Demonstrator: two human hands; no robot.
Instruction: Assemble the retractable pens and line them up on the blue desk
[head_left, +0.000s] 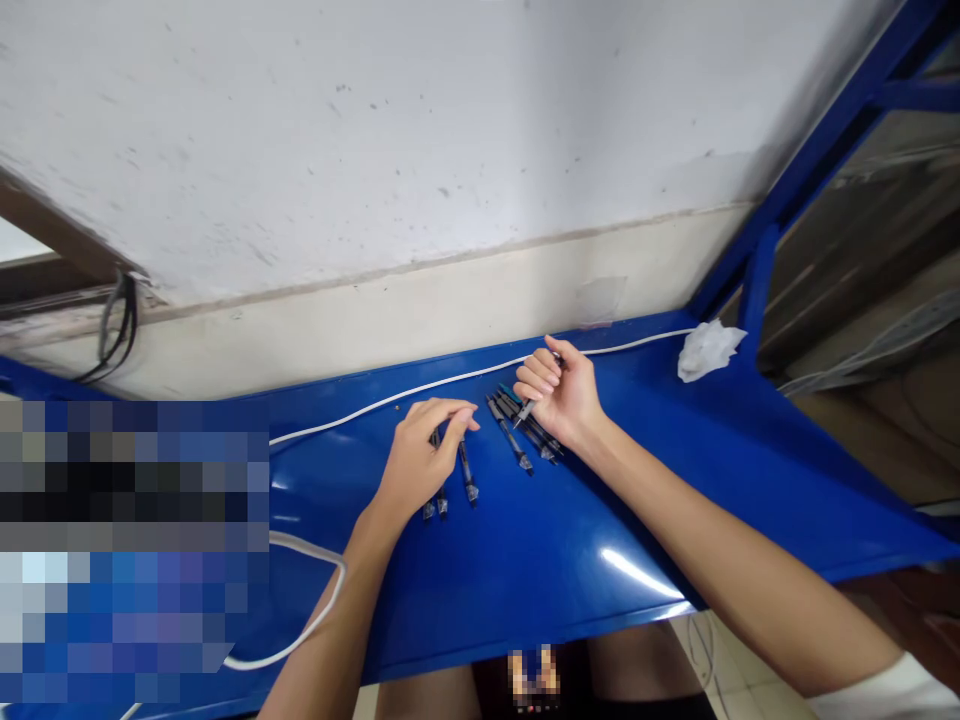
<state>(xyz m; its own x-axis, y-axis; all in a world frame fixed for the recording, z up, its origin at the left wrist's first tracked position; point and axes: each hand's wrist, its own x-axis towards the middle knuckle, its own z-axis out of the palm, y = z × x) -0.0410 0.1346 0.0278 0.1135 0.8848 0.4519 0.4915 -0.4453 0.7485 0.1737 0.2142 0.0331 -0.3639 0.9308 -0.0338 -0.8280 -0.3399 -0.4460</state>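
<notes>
Several dark pens with clear ends lie on the blue table. One group of pens (509,437) is beside and partly under my right hand (559,392), whose fingers are curled around a dark pen with its tip pointing down and left. My left hand (433,447) is over a second group on the left, thumb and forefinger pressed together near the top of a pen (468,474). Two more pens (441,497) show below the left palm. Whether the left fingers grip a pen is hidden.
A white cable (420,388) runs along the back of the blue table (525,560), with a loop (341,580) over my left forearm. Crumpled white paper (709,350) lies at the back right, by a blue metal frame (757,280). The left side is pixelated.
</notes>
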